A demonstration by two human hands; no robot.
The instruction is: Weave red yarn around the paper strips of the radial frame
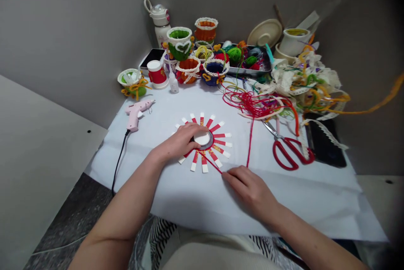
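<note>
A paper cup cut into red and white strips (217,144) lies flattened like a sunburst on the white sheet (176,194). My left hand (181,141) rests on its left side, fingers pressing beside the round white base (202,138). My right hand (249,188) pinches a red yarn strand (211,162) that runs taut from the cup base to my fingers. The same red yarn (251,139) leads up to a loose tangle (252,104).
Red-handled scissors (290,150) lie right of the cup. A pink glue gun (136,112) with a black cord sits at left. Decorated yarn cups (189,66), a tray of yarn (249,57), lace scraps (303,78) and a bottle (160,19) crowd the back. A black phone (325,144) lies at right.
</note>
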